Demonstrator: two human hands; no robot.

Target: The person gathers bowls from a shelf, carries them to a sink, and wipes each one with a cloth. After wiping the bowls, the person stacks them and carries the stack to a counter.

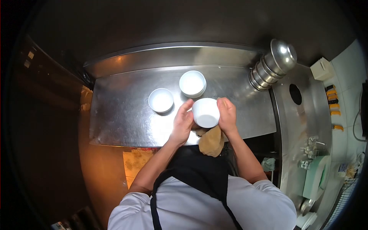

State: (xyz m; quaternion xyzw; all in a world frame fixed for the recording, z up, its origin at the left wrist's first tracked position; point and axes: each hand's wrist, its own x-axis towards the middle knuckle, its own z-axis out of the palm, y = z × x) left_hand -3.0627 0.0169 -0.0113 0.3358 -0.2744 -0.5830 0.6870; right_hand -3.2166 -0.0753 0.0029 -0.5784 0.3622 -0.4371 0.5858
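Observation:
Between both hands, above the front part of the steel counter, a white bowl (206, 112) is tilted with its outer side and base toward me. My left hand (183, 122) is closed at the bowl's left side, its fingertips partly hidden. On the opposite side my right hand (227, 115) grips the bowl's edge. A tan cloth (211, 142) hangs below the bowl, near my right hand; what holds its upper end is hidden. Just beyond stands a small stack of white bowls (192, 83). Another white bowl (161, 100) sits upright to the left.
The steel counter (122, 111) has a raised back edge. Stacked metal bowls (273, 63) lean at the back right corner. Farther right, a steel surface (291, 126) has a dark round hole, glassware (311, 147) and a pale green container (316, 177). Yellow-handled items (334, 106) line the right wall.

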